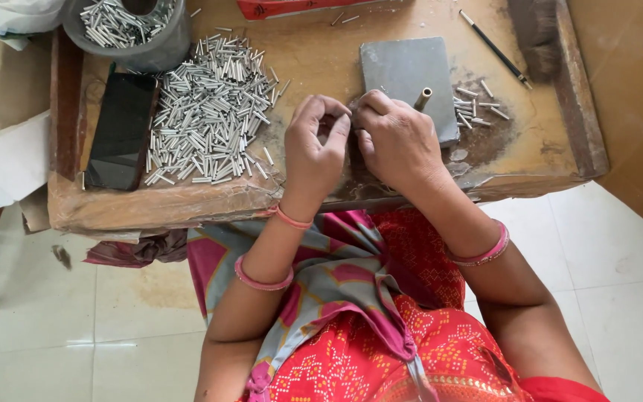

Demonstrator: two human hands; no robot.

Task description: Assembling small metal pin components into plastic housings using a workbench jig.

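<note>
Tubes point(206, 112) lie heaped left of both hands; left hand point(314, 149) and right hand point(396, 138) pinch something too small to tell beside the slab point(403, 71), seemingly mid-assembly; next needs fingertip precision.

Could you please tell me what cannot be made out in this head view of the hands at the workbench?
- Whatever the left hand and right hand pinch: hidden by curled fingers.
- Grey container of metal tubes: cut off by the top edge.
- Red packet: mostly out of frame.
- Near part of the grey slab: covered by the right hand.
- Black phone: screen dark, nothing readable.
</note>
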